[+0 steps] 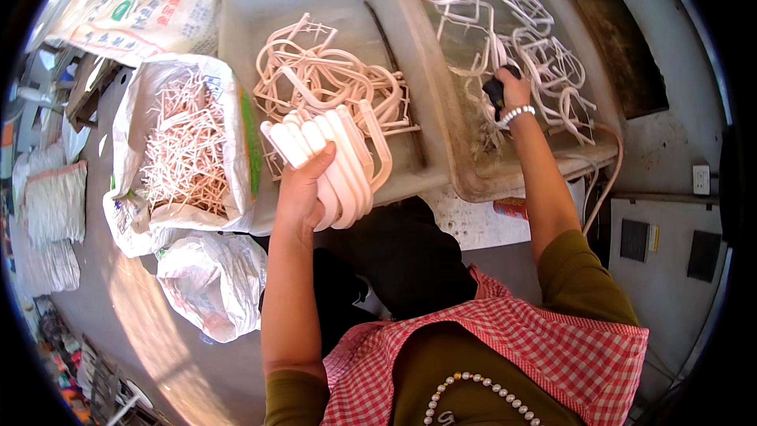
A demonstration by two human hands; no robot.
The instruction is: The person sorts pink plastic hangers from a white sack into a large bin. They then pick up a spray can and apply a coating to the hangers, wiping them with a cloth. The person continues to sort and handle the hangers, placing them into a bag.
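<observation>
My left hand [301, 189] grips a stacked bundle of pale pink plastic loop-shaped handles [346, 180], its thumb pressed across their flat ends. The bundle is above the front edge of the left plastic tub [429, 94]. Inside that tub lies a tangled heap of similar pink plastic mouldings [319, 68]. My right hand [514, 94], a pearl bracelet at its wrist, is closed around a black-handled hand tool [493, 93]; its working end cannot be made out. It reaches over the right tub [473, 180], where whitish plastic mouldings [553, 65] sit in what looks like shallow water.
An open woven sack [186, 154] full of thin pink plastic sprues stands left of the tubs. Behind it is a stuffed woven sack [142, 9]; a crumpled one [210, 284] sits nearer me. A dark rod [383, 35] leans in the left tub. A hose [609, 174] hangs at right.
</observation>
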